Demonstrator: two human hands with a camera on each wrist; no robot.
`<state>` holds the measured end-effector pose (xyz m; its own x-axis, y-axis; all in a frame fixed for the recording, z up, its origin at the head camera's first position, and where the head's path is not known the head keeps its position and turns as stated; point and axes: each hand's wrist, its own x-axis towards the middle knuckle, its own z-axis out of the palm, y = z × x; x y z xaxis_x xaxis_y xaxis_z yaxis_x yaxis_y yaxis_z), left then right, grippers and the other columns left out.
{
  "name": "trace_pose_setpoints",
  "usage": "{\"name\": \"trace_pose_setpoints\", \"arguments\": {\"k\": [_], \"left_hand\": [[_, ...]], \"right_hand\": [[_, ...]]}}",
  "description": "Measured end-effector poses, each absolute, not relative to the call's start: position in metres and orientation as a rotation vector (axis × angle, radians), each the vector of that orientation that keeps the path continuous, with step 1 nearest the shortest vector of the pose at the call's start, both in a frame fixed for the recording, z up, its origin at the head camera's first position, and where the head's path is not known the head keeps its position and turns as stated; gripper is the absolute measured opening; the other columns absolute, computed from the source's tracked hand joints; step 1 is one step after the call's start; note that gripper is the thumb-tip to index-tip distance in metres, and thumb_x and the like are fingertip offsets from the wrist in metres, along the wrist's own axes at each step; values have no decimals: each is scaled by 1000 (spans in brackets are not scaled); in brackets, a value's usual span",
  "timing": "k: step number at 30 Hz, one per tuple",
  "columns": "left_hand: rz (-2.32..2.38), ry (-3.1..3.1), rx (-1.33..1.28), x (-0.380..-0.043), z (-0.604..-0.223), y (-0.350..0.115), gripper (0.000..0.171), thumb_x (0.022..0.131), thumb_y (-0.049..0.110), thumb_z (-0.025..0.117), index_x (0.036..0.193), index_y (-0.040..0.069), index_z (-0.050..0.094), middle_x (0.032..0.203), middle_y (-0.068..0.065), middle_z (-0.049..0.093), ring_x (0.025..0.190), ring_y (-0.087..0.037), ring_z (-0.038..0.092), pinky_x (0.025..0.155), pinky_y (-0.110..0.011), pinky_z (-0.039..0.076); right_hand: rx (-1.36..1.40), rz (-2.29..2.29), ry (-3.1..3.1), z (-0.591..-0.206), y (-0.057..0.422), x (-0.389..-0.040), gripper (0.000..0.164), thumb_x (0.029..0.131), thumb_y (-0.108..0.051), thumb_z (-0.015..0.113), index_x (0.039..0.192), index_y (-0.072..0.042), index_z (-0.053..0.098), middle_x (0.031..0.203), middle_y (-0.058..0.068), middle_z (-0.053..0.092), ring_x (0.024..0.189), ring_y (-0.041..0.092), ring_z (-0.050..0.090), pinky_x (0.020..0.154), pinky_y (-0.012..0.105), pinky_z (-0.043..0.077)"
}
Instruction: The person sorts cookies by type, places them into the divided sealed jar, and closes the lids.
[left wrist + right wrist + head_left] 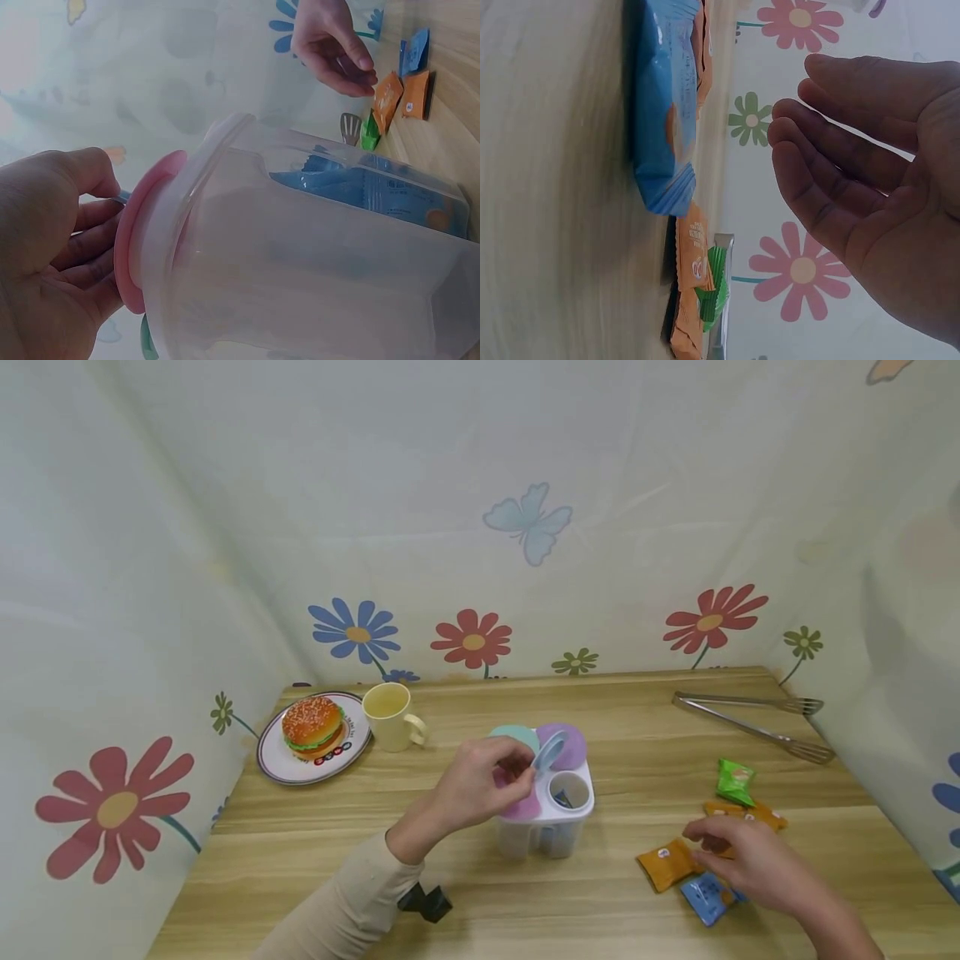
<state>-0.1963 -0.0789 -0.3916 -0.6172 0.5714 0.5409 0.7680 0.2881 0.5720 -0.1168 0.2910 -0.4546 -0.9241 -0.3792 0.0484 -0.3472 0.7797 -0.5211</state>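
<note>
Where the left hand [472, 781] crossed the box [515, 842], it hid part of the pink lid [522, 807]. Whether the blue lid [551, 752] was joined to the box could not be told. The right hand [765, 860] covered some of the far orange packet [767, 817] and the blue packet [705, 899], and the left wrist view cut off the box. A black thing [431, 903] beside the left sleeve [352, 893] was too dark to make out.

The box stood upright near the middle of the table [300, 868], its walls cloudy, its rim white. On its top, a dial in the head view, the teal lid [516, 737] sat at eleven, purple lid [572, 746] at one and pink lid at eight; the round well [581, 792] at four was uncovered. A blue wrapper [341, 187] showed through the wall. The left thumb and fingers pinched the blue lid, tilted up beside the well. At four o'clock from the box, the right hand hung just above the packets, fingers loosely bent, gripping nothing. The near orange packet [666, 864] lay there too, green packet [735, 781] at three, tongs [806, 749] between two and three, mug [388, 718] and plate [277, 764] with burger [312, 727] towards ten.
</note>
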Motion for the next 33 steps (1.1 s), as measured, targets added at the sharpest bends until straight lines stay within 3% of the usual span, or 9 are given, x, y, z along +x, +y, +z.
{"name": "trace_pose_setpoints", "arguments": {"k": [14, 22, 33], "left_hand": [[-1239, -2311, -1238, -196, -393, -79, 13, 82, 4, 72, 94, 4, 68, 82, -1, 67, 70, -4, 59, 64, -15, 55], [-1251, -2313, -1233, -196, -393, -79, 13, 82, 4, 72, 94, 5, 68, 82, -1, 67, 70, -4, 59, 63, -16, 55], [-1240, -2323, -1227, -196, -392, -79, 13, 82, 4, 72, 94, 5, 68, 82, -1, 67, 71, -5, 59, 64, -15, 55]], "right_hand": [[-607, -770, 2924, -459, 298, -111, 22, 80, -14, 76, 101, -11, 71, 93, -7, 69, 77, -5, 56, 66, 23, 54], [-618, -711, 2904, -465, 305, -108, 29, 76, -17, 79, 104, -10, 70, 98, -2, 71, 79, 2, 60, 67, 24, 54], [-591, -673, 2887, -467, 308, -104, 29, 77, -21, 79, 104, -12, 70, 98, -5, 70, 82, 4, 61, 68, 26, 54]]}}
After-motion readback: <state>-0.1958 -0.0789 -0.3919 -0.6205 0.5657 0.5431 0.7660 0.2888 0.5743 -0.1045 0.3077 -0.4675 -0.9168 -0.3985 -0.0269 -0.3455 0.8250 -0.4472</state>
